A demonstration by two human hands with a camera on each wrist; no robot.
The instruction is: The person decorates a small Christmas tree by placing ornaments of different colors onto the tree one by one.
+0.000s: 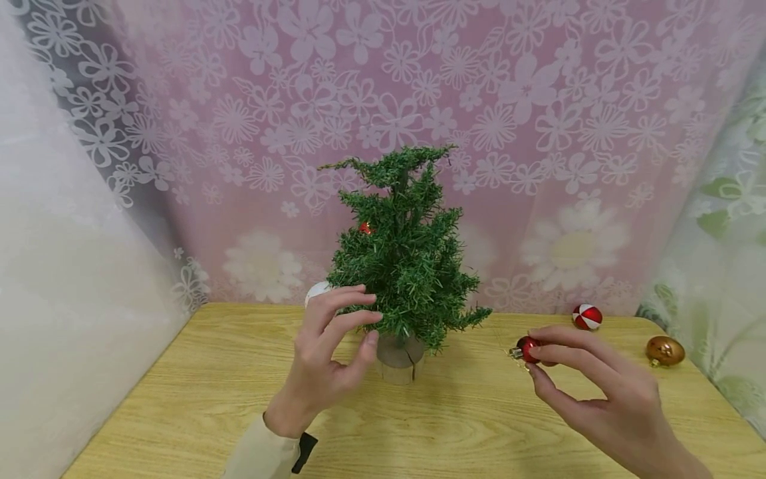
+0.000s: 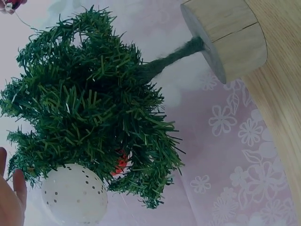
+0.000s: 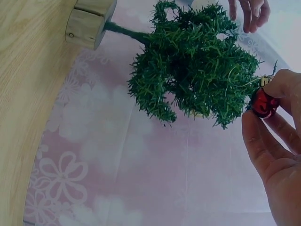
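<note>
A small green artificial Christmas tree (image 1: 407,253) stands upright on a round wooden base (image 1: 397,362) at the middle of the table. Between thumb and fingers, my right hand (image 1: 604,386) pinches a red ball ornament (image 1: 528,348) with a gold cap and a thin thread, right of the tree. My left hand (image 1: 335,352) is at the tree's lower left, fingers loosely bent and holding nothing. Among the branches on the left shows a red ornament (image 1: 366,228). A white dotted ball (image 2: 74,194) hangs at the tree's left side, partly hidden in the head view by the left hand.
On the right of the wooden table (image 1: 179,399) lie a red-and-white striped ball (image 1: 587,317) and a gold-brown ornament (image 1: 665,350), both near its back right corner. Behind the table hangs a pink flowered curtain (image 1: 383,80).
</note>
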